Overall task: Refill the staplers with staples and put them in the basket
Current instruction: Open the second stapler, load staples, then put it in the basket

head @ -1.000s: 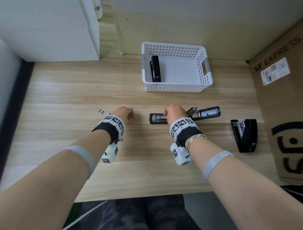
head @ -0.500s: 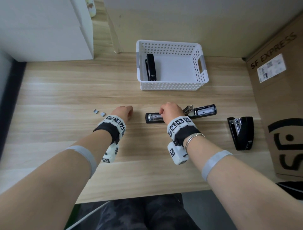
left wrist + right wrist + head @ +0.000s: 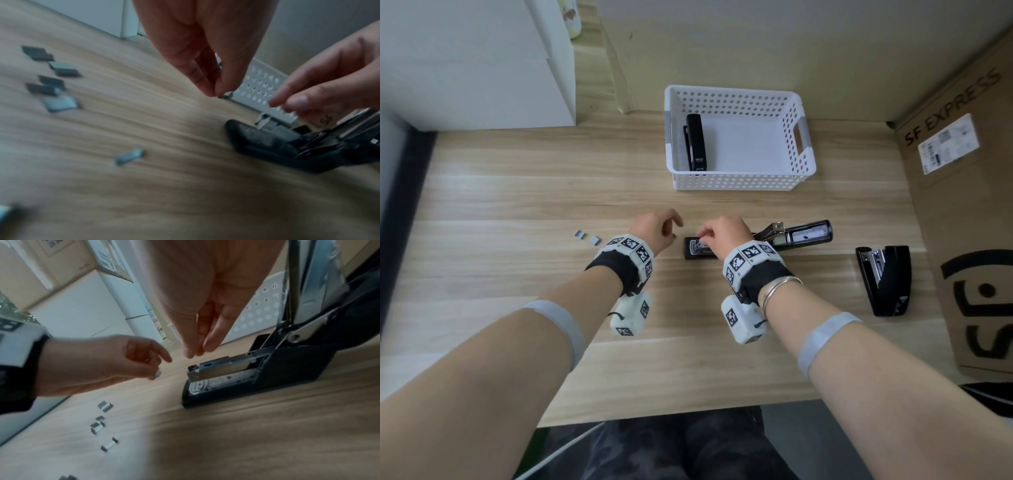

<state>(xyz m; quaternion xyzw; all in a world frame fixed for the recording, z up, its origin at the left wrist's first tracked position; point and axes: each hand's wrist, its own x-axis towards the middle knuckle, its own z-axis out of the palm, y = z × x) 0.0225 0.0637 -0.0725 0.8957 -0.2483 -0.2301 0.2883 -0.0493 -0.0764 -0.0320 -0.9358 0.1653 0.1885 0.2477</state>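
A black stapler (image 3: pixel 801 236) lies open on the wooden desk, its metal magazine (image 3: pixel 222 369) exposed. My left hand (image 3: pixel 674 230) hovers just left of it and pinches a short staple strip (image 3: pixel 224 97) between thumb and fingertips. My right hand (image 3: pixel 702 236) is over the stapler's front end, its straight fingers (image 3: pixel 211 344) pointing down above the magazine and holding nothing. A second black stapler (image 3: pixel 887 277) lies at the right. A third stapler (image 3: pixel 695 142) lies inside the white perforated basket (image 3: pixel 739 178) at the back.
Several loose staple strips (image 3: pixel 587 237) lie on the desk left of my left hand. A cardboard box (image 3: pixel 962 205) borders the desk's right side and white boxes (image 3: pixel 476 61) stand at the back left. The desk's near edge is by my lap.
My left hand has lifted off the desk and moved right, closer to the open stapler, with a staple strip in its fingertips. My right hand stays over the stapler's front.
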